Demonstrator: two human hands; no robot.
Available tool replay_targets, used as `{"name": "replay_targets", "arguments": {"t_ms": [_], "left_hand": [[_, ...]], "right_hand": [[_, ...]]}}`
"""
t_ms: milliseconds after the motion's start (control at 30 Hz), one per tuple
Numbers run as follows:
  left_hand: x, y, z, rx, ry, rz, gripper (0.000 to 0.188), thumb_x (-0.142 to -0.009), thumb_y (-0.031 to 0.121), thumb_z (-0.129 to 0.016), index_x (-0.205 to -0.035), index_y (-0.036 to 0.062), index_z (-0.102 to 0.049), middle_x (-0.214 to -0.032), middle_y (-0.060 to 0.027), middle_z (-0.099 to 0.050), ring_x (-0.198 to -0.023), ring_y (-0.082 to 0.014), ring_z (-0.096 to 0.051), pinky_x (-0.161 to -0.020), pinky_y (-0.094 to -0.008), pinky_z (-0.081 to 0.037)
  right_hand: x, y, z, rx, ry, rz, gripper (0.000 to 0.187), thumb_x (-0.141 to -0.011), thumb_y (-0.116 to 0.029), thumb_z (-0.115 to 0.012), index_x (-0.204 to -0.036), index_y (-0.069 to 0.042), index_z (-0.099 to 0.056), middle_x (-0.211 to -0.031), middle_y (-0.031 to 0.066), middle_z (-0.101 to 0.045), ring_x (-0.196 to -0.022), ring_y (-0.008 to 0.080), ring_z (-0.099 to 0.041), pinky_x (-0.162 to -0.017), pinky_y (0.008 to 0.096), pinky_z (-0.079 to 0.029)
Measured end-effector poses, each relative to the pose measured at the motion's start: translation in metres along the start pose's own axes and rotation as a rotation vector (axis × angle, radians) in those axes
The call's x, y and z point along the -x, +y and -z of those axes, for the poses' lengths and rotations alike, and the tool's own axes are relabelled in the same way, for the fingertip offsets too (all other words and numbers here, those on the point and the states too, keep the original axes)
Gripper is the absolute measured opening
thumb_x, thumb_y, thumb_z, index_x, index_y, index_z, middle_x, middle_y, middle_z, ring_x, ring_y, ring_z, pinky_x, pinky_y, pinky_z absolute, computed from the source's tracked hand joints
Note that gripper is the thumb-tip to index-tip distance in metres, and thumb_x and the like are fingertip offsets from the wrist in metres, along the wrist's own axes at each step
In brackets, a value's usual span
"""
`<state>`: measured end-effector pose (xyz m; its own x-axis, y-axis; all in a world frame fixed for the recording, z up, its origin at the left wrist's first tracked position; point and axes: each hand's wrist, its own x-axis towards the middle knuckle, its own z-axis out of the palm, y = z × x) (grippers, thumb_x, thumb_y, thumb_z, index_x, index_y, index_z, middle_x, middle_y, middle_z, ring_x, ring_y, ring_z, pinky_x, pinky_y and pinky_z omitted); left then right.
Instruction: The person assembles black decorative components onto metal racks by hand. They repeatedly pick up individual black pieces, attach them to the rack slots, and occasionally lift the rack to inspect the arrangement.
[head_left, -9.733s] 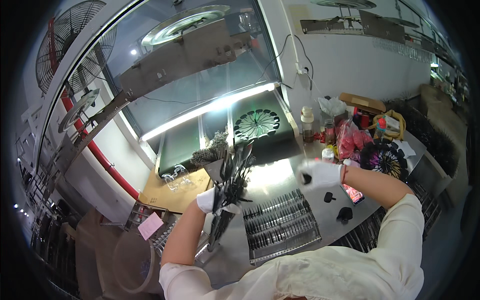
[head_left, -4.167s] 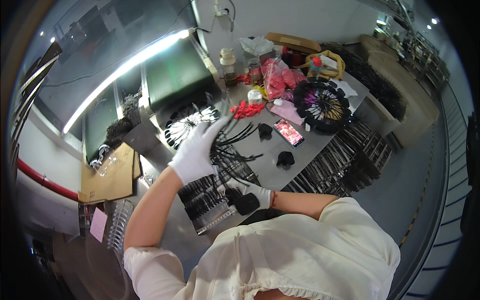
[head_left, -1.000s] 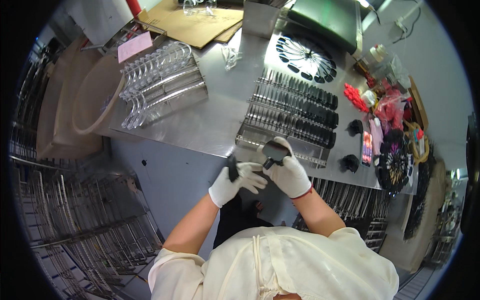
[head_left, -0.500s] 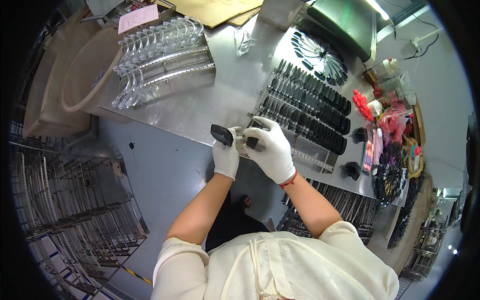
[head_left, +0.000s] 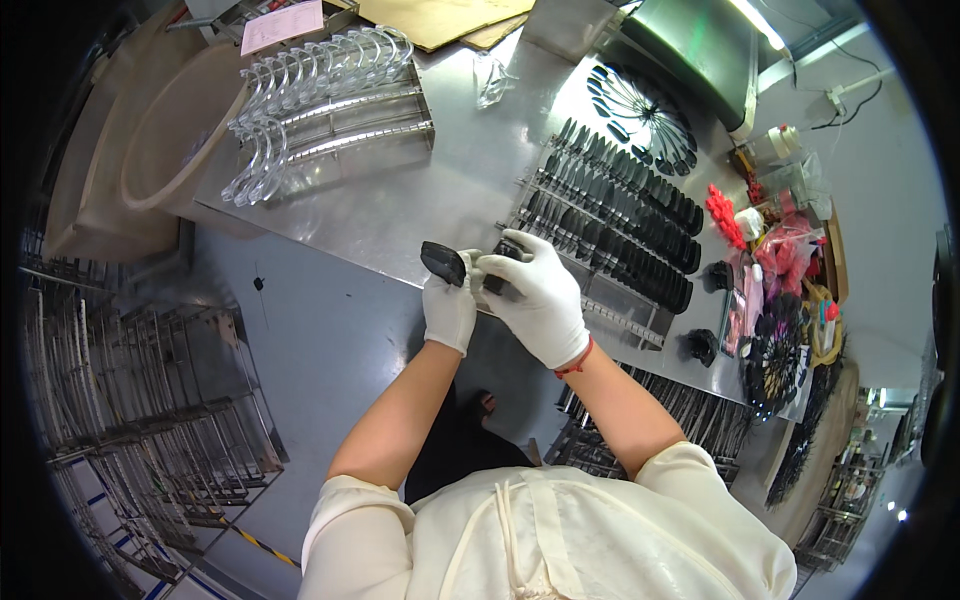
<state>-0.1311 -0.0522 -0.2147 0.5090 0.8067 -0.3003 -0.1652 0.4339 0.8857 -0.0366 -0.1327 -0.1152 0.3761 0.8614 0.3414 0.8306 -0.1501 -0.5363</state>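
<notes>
Both hands wear white gloves and are close together over the front edge of the metal table (head_left: 340, 235). My left hand (head_left: 450, 315) grips a glossy black oval, lens-like piece (head_left: 441, 262), which sticks up tilted from its fingers. My right hand (head_left: 545, 305) is closed on a smaller-looking black piece (head_left: 507, 250), partly hidden by its fingers and thumb. The fingertips of the two hands nearly meet. Just beyond and right of them stands a metal rack (head_left: 628, 326) with rows of similar black pieces (head_left: 600, 240).
At the left of the table is another rack (head_left: 350, 143) of clear curved pieces (head_left: 262, 165). Black ovals (head_left: 640, 115) lie fanned out at the far right. Red, pink and bagged items (head_left: 785, 250) crowd the right edge. Wire racks (head_left: 160, 430) stand on the floor at left.
My right hand has turned slightly, so more of the black piece in it shows. The left hand still holds its piece, almost unmoved. The whole view has shifted a little.
</notes>
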Motion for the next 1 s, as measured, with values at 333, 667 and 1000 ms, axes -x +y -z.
{"name": "replay_targets", "arguments": {"t_ms": [333, 667, 1000], "left_hand": [[-0.010, -0.024, 0.005, -0.160, 0.075, -0.099, 0.019, -0.105, 0.015, -0.061, -0.112, 0.0001, -0.070, -0.097, -0.0071, -0.072, -0.089, -0.0127, -0.067, -0.074, -0.0282, -0.054], [-0.004, 0.002, -0.008, 0.064, 0.007, 0.095, 0.021, -0.108, 0.019, -0.056, -0.113, 0.0006, -0.064, -0.093, -0.0124, -0.074, -0.074, -0.0204, -0.073, -0.062, -0.0307, -0.059], [-0.003, -0.001, -0.002, -0.460, 0.092, -0.068, 0.031, -0.106, 0.027, -0.061, -0.115, -0.0013, -0.070, -0.099, -0.0079, -0.072, -0.088, -0.0129, -0.068, -0.076, -0.0318, -0.054]], "right_hand": [[-0.010, -0.003, -0.003, -0.053, 0.009, -0.002, 0.038, -0.072, -0.008, -0.084, -0.108, -0.017, -0.076, -0.121, 0.0171, -0.066, -0.107, 0.0314, -0.069, -0.087, 0.0378, -0.059], [0.004, 0.026, 0.000, -0.343, 0.010, -0.080, 0.034, -0.077, 0.000, -0.081, -0.108, -0.013, -0.075, -0.127, 0.0159, -0.065, -0.123, 0.0302, -0.065, -0.096, 0.0365, -0.057], [-0.005, 0.007, 0.000, -0.080, 0.002, 0.029, 0.030, -0.071, -0.005, -0.082, -0.098, -0.015, -0.077, -0.120, 0.0150, -0.070, -0.115, 0.0340, -0.066, -0.095, 0.0403, -0.057]]}}
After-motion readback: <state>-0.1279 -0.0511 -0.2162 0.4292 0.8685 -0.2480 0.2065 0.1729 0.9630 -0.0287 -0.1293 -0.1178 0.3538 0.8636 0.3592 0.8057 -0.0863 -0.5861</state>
